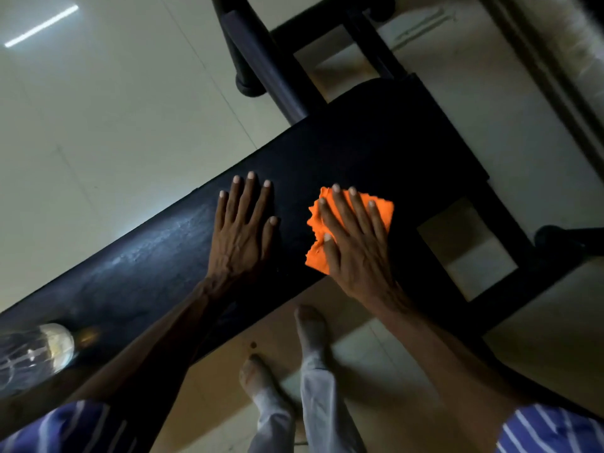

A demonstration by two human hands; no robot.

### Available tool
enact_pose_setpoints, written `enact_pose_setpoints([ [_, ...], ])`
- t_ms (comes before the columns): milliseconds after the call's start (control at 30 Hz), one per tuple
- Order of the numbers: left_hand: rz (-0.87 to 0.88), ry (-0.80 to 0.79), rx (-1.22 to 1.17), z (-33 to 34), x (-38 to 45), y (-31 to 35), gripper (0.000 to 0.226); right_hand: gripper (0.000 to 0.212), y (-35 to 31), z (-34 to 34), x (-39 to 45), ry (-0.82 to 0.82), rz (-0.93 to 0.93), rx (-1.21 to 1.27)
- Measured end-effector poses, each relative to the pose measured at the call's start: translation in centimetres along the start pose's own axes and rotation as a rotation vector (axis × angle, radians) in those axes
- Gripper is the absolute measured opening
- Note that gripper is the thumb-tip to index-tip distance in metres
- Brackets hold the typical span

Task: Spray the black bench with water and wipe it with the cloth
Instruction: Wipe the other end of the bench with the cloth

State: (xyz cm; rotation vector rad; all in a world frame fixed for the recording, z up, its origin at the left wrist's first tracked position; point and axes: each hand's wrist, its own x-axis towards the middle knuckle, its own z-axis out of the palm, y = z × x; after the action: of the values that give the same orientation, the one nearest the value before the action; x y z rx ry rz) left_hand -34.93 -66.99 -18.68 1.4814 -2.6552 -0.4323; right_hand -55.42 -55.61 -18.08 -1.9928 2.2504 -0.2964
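Note:
The black bench (376, 152) runs diagonally from the lower left to the upper right. My right hand (354, 243) lies flat on an orange cloth (380, 209), pressing it onto the bench top with fingers spread. My left hand (243, 227) rests palm down on the bare bench just left of the cloth, fingers apart, holding nothing. A clear bottle (32, 356) lies or stands on the bench at the far lower left, blurred; I cannot tell whether it has a spray head.
Black metal frame bars (261, 60) rise beyond the bench's far end. Another black frame part (568, 240) sits at the right. My two feet (310, 328) stand on the pale tiled floor (114, 109) below the bench's near edge.

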Motion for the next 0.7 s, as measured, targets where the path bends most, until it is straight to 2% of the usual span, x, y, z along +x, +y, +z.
enact_pose_setpoints([
  [133, 0.01, 0.024, -0.03, 0.3, 0.0, -0.4, 0.06, 0.057, -0.3, 0.7, 3.7, 0.1, 0.119, -0.043],
  [200, 0.024, 0.011, -0.072, -0.1, -0.2, -0.8, 0.061, 0.06, -2.5, 1.3, 2.6, 0.11, 0.155, -0.029],
  [300, 0.01, -0.023, -0.092, -1.5, -1.3, -1.6, 0.061, 0.062, -5.3, 1.6, -1.4, 0.017, 0.034, 0.035],
  [433, -0.091, -0.041, -0.09, -2.7, -4.3, -3.5, 0.06, 0.061, -3.1, 0.7, -1.1, -0.049, -0.165, 0.025],
  [500, -0.111, -0.038, -0.09, -2.7, -5.8, -4.8, 0.061, 0.058, -2.6, 0.6, 0.9, -0.011, -0.108, 0.002],
  [600, -0.128, -0.013, -0.098, -2.5, -7.9, -6.6, 0.061, 0.059, -6.3, 1.7, 1.2, 0.077, 0.097, -0.01],
  [700, -0.157, -0.025, -0.094, -2.7, -9.6, -7.3, 0.062, 0.061, -9.2, 2.5, -1.8, 0.032, 0.015, 0.028],
])
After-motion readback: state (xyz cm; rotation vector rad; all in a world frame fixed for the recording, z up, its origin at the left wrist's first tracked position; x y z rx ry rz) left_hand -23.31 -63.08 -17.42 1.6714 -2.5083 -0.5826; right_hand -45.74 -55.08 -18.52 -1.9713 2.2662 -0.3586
